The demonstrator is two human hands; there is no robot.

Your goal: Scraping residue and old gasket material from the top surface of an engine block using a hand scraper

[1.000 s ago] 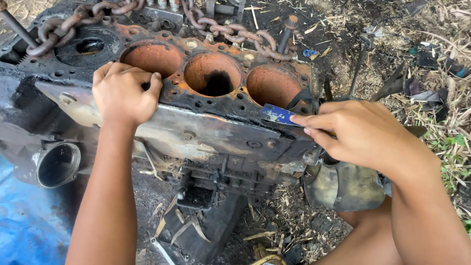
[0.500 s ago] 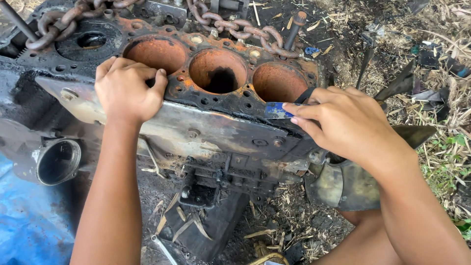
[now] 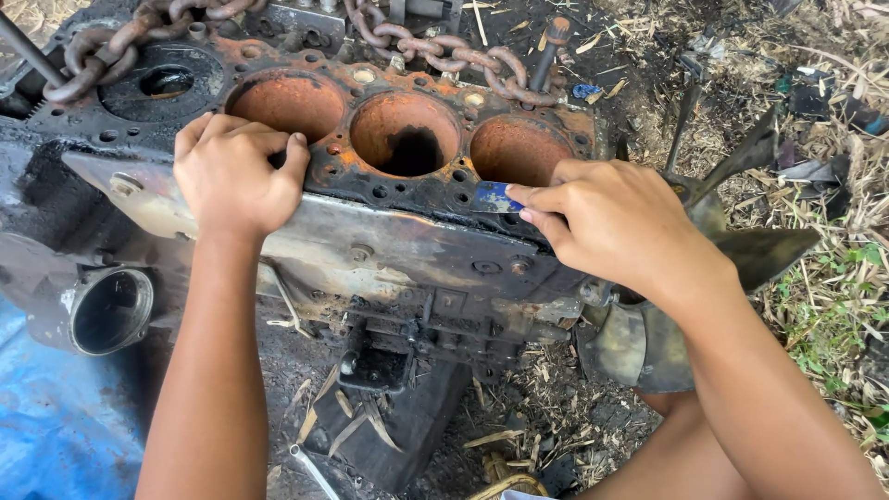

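The right hand (image 3: 616,222) pinches a small flat blue scraper blade (image 3: 494,197) between thumb and fingertips, its grip clamped on the blade's near end. The blade lies flat against the top deck of the rusty, soot-blackened cast-iron engine block (image 3: 407,236), just in front of the rightmost of three orange-rusted round cylinder bores (image 3: 517,151). The left hand (image 3: 236,176) rests on the block's near edge, fingers curled over the deck rim beside the leftmost rusted bore, its grip closed on the block's edge.

Beyond the right grip, a heavy rusted steel chain (image 3: 444,51) runs across the far side of the block. Further left of the left grip sits a fourth, blackened bore (image 3: 165,83). Below the left grip, on the block's side, a grey round metal housing (image 3: 111,310) opens toward the camera. Just under the right wrist stands a dull metal fan with broad blades (image 3: 741,250).

The block rests outdoors on dark, oily ground (image 3: 519,407) strewn with dry straw and chips; a blue tarpaulin (image 3: 56,426) lies at the lower left, and green weeds (image 3: 843,296) grow to the right of the right arm.
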